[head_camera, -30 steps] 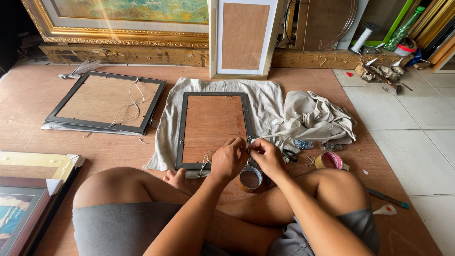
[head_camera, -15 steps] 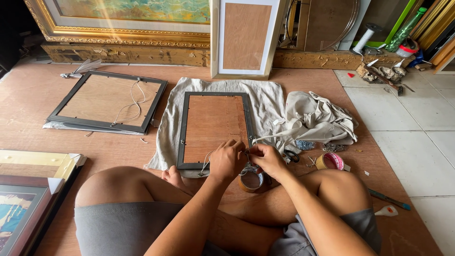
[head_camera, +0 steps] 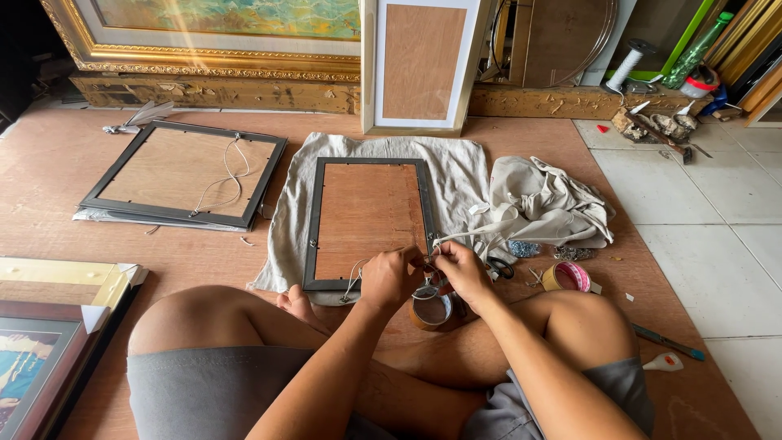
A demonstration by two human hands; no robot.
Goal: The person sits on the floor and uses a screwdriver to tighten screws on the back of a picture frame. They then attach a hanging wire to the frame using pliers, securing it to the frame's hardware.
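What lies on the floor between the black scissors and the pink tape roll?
In the head view, a few small metal bits lie on the bare board between the scissors and the pink tape roll.

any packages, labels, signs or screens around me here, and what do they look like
No signs or screens.
Small clear packet: right of the grey cloth, holding small shiny bits.
Green bottle: far right corner, leaning; any label too small to tell.
Hands: working string, no package.

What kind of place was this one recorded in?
Probably a picture-framing workshop. Frames lie backing-up on the floor, one on a cloth and another with a hanging cord; a gilt-framed painting leans behind, and tape rolls lie nearby.
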